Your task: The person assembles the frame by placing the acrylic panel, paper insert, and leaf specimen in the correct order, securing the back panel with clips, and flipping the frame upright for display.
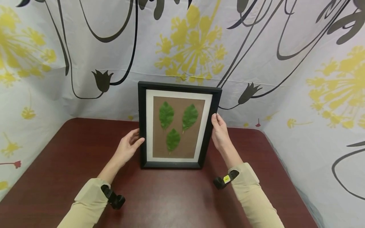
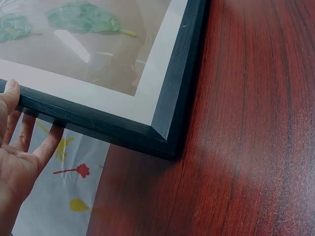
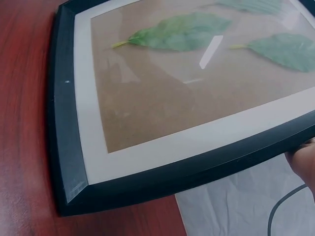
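A black picture frame (image 1: 172, 165) stands upright on the tabletop, its lower edge at the wood. Inside a white mat, three green leaves (image 1: 173, 140) lie on a brown backing. My left hand (image 1: 126, 148) grips the frame's left side, thumb on the front edge and fingers behind, as the left wrist view also shows. On the opposite side, a little higher, my right hand (image 1: 220, 134) holds the frame by its right edge. Only a small part of that hand (image 3: 304, 164) shows in the right wrist view; its other fingers are hidden behind the frame.
A dark red wooden table (image 1: 171, 196) with rounded far corners lies under the frame. Pale fabric (image 1: 119, 57) with yellow and grey flower prints hangs behind the table and along both sides. Each wrist carries a small black camera (image 1: 115, 199).
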The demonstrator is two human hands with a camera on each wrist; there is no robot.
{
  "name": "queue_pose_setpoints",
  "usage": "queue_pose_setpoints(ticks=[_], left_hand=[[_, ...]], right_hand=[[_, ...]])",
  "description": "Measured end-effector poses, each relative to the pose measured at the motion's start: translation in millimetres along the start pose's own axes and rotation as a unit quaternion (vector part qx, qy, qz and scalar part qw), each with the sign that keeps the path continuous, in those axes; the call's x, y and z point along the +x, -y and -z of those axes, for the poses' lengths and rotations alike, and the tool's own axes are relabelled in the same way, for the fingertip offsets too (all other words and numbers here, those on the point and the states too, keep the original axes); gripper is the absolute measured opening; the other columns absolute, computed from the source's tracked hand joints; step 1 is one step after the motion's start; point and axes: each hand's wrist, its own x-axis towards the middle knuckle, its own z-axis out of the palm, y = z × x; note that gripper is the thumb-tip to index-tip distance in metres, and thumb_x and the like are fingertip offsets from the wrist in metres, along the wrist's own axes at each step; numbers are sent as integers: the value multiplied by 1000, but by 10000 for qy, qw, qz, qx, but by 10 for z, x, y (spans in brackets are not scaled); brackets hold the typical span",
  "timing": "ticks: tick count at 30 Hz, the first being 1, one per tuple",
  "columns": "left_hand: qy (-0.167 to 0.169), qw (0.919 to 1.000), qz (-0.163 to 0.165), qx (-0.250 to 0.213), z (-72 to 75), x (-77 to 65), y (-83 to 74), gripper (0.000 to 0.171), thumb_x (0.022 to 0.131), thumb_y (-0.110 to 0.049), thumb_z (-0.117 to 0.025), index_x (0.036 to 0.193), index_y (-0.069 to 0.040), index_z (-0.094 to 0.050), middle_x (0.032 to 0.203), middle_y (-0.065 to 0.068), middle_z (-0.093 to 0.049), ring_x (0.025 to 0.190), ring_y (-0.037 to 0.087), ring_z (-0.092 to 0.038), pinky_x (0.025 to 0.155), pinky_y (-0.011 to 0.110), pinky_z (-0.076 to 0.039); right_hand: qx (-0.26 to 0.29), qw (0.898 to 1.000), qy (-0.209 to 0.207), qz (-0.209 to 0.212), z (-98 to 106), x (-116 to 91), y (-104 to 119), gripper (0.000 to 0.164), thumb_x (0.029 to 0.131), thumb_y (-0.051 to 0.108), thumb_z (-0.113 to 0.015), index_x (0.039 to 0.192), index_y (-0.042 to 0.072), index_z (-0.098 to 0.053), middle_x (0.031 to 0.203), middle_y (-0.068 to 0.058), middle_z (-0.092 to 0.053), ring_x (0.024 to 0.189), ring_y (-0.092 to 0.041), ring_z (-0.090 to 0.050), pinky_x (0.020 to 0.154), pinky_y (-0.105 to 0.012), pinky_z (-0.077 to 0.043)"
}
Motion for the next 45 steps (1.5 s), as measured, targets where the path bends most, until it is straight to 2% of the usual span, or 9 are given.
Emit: queue_pose_setpoints(ticks=[7,14,22,27,31,36,39,41,45], left_hand=[[18,9998,-134,151,17,30,-38,58,92,-30,-54,138,-2,-34,138,20,-43,123,32,-45,101,49,-41],[-31,9992,-370,142,18,121,-80,55,93,-27,-53,137,0,-35,137,22,-42,122,34,-45,100,50,-41],[64,9997,-196,97,7,260,-86,58,94,-30,-51,140,-2,-31,140,22,-38,124,35,-43,101,51,-40],[98,9997,-242,29,21,311,-140,58,94,-30,-50,141,-2,-30,140,22,-38,125,36,-42,101,51,-40],[165,9997,-191,-72,26,332,-162,59,94,-31,-51,141,-4,-28,140,21,-38,125,35,-42,101,51,-39],[194,9996,-150,-102,45,354,-173,60,93,-31,-52,141,-3,-29,139,21,-40,123,34,-43,102,50,-38],[381,9988,-12,-301,88,407,-173,62,94,-36,-48,141,-2,-28,139,22,-38,124,35,-41,102,50,-39],[705,9949,200,-699,135,469,-155,67,95,-43,-41,144,-2,-21,144,23,-31,130,36,-35,105,52,-35],[1437,9766,692,-1445,216,646,-71,76,95,-54,-25,147,-4,-2,152,21,-8,139,38,-12,109,58,-24]], right_hand=[[112,9988,324,-344,83,-71,-71,67,97,34,-35,146,-1,-5,154,-11,1,142,-18,8,119,-37,-1],[251,9992,290,-94,105,-36,-104,65,96,36,-37,145,-1,-14,154,-10,-8,142,-16,1,119,-37,-4],[90,9997,-71,-209,92,94,-93,68,97,35,-36,146,-1,-5,154,-11,3,142,-19,10,118,-36,6],[200,9997,-46,-91,88,135,-47,63,98,33,-35,145,-1,-11,154,-9,-5,142,-16,4,119,-34,0],[353,9993,-83,-77,94,147,-10,58,98,29,-36,143,-1,-18,149,-8,-19,141,-14,-7,118,-30,-11],[302,9995,-18,6,93,139,23,59,98,30,-36,143,-2,-17,149,-10,-17,141,-14,-6,118,-33,-9],[216,9997,65,76,91,138,24,61,98,32,-36,144,-1,-14,152,-10,-11,142,-16,-1,118,-35,-5],[167,9998,104,82,87,137,12,64,97,34,-36,146,1,-10,154,-10,-6,142,-18,3,118,-37,-2],[137,9999,94,27,88,126,-42,68,97,35,-37,146,1,-4,154,-10,2,142,-20,10,118,-39,4]])
